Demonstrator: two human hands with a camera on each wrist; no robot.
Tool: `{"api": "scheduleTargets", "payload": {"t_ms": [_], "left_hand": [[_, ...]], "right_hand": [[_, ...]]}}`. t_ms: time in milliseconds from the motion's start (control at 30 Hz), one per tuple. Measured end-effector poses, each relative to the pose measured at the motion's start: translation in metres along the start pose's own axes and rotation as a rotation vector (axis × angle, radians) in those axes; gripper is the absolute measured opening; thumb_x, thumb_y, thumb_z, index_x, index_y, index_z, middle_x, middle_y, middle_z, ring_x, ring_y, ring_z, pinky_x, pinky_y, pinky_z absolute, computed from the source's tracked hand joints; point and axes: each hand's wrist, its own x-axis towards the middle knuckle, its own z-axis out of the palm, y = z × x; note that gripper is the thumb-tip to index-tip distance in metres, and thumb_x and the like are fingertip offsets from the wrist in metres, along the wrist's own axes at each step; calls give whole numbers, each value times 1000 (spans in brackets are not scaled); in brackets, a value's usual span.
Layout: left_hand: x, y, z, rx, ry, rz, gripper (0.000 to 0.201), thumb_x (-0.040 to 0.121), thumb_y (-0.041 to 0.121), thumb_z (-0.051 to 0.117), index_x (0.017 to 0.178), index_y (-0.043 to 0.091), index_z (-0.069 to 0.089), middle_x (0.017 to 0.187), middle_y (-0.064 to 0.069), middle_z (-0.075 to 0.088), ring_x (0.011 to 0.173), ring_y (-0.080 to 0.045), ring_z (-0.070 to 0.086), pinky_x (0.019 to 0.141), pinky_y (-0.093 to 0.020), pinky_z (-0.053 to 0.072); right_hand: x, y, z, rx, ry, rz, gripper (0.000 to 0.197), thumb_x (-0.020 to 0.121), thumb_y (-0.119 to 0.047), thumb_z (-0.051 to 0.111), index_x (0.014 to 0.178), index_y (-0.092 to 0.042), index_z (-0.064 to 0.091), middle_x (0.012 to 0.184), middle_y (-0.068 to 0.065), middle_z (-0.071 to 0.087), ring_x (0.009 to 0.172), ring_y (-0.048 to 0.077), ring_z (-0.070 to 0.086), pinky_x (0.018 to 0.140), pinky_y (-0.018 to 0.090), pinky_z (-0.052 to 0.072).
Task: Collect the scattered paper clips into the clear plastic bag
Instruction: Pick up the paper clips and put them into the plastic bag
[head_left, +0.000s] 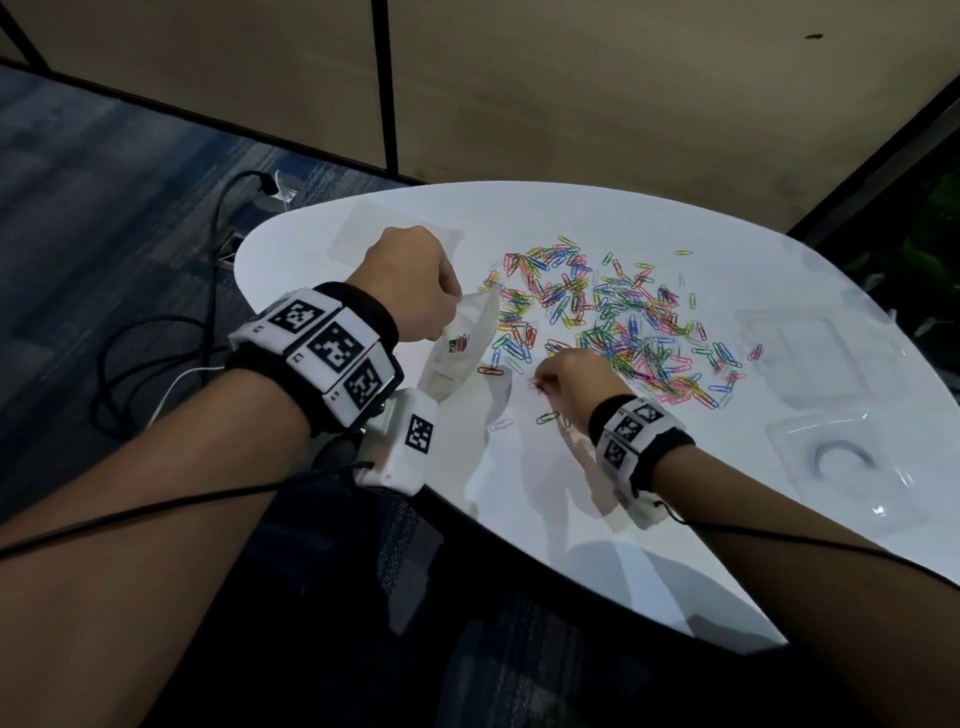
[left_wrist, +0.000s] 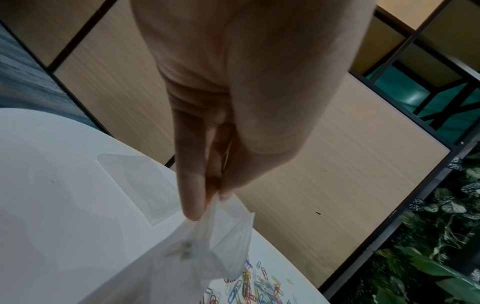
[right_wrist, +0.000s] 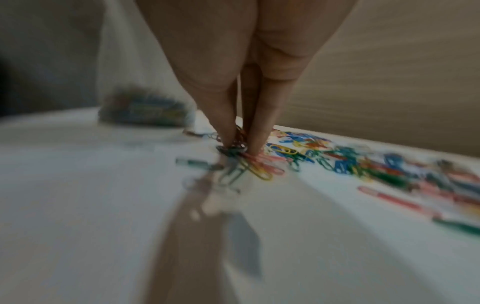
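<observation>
The left hand (head_left: 410, 283) pinches the top edge of the clear plastic bag (head_left: 460, 353) between thumb and fingers, at about nine o'clock from the pile; holding it by one lip lets the bag hang with its mouth gaping toward the clips, so a handful can likely be dropped in without a second hand to open it. The left wrist view shows the fingertips (left_wrist: 193, 207) closed on the film just at the rim, the bag sagging below them. A few clips already sit inside the bag, a small dark cluster at its lower part, so the job looks barely begun. The paper clips (head_left: 613, 322) lie spread over the middle of the white surface (head_left: 649, 545), most of them from twelve to three o'clock of the right hand (head_left: 566, 379), with a few strays at six o'clock near the surface edge. That right hand is drawn narrow, fingers bunched together and pointing down at the near fringe of the pile; the right wrist view, though blurred, shows a small bunch of clips (right_wrist: 249, 164) caught between the fingertips (right_wrist: 259, 144) and partly resting on the surface. Working the edge nearest the bag keeps the carry short, I judge. Clear plastic trays (head_left: 852, 467) sit at three to four o'clock, well apart from the work.
</observation>
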Motion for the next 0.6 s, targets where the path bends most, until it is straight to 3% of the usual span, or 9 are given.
{"api": "scheduleTargets", "payload": {"t_ms": [133,200,267,333,400,500,600], "left_hand": [[1,2,2,-7,-4,5,22,89,3,57,90,7,79,83,-10,78,69,-23,78,77,-36,65],[1,2,3,-7,-7,8,21,89,2,58,89,7,79,82,-11,78,68,-23,78,77,-37,65],[1,3,4,-5,-8,15,22,88,1,58,89,6,79,82,-11,78,67,-24,77,78,-37,65],[0,5,5,-8,-9,23,21,88,1,58,90,6,79,83,-12,78,69,-24,77,79,-38,65],[-2,7,6,-15,-6,26,22,89,2,58,91,5,79,85,-13,78,72,-24,77,81,-38,64],[-5,10,7,-21,1,37,22,88,1,59,91,5,80,83,-12,78,76,-23,76,84,-37,63],[-7,13,8,-18,-11,46,23,85,0,59,87,8,81,78,-13,77,80,-25,75,84,-38,63]], "right_hand": [[-3,13,-27,493,102,311,14,87,-9,70,95,-18,76,85,-3,71,72,9,65,62,9,48],[-2,14,-42,797,115,400,13,84,-8,74,89,-20,74,87,-1,75,76,13,72,71,19,58],[-1,8,-58,1125,146,404,13,82,-2,74,88,-13,74,87,8,75,85,26,73,81,32,60],[-1,-6,-73,1440,138,328,16,81,3,72,96,-1,72,89,13,74,89,30,71,84,34,59],[-3,-27,-84,1610,58,227,22,83,3,69,105,5,68,95,17,73,89,29,71,85,32,58],[-6,-57,-84,1572,-30,105,16,84,8,66,97,-1,69,93,18,71,84,27,70,85,33,59],[-7,-72,-72,1114,60,48,18,80,5,72,86,-12,73,87,12,73,82,23,71,89,42,58]]}}
